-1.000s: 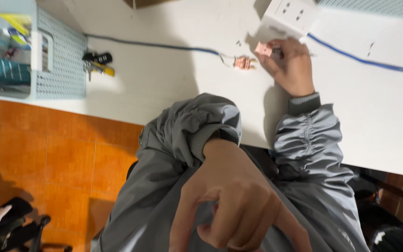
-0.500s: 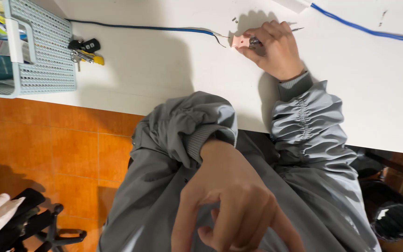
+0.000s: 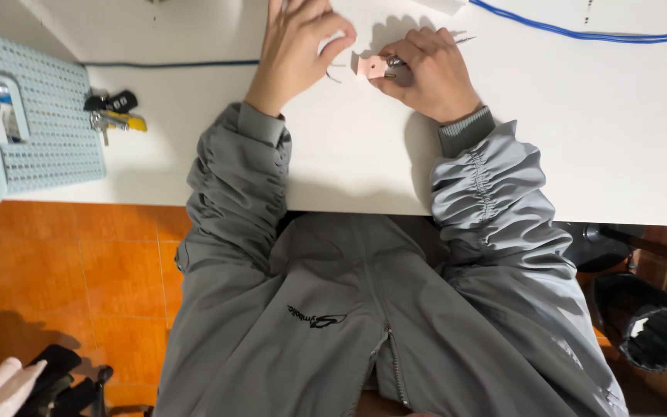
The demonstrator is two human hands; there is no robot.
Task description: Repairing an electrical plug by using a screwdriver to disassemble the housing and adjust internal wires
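Your jacket sleeves (image 3: 488,193) and body are plain mid-grey, with darker grey ribbed cuffs and a small black emblem on the chest. The table (image 3: 619,147) under your hands is flat white. The small piece (image 3: 370,66) at your right hand (image 3: 428,73) is pale pink — a silvery metal bit shows beside it. A blue cable (image 3: 580,32) crosses the upper right of the frame; a darker blue one (image 3: 171,64) runs at upper left. The basket (image 3: 48,131) at left is light blue with a dotted perforation pattern. The keys (image 3: 113,112) next to it — black fobs, one yellow tag. The floor (image 3: 71,270) is orange tile with darker grout lines. The bin (image 3: 650,328) at lower right is black.
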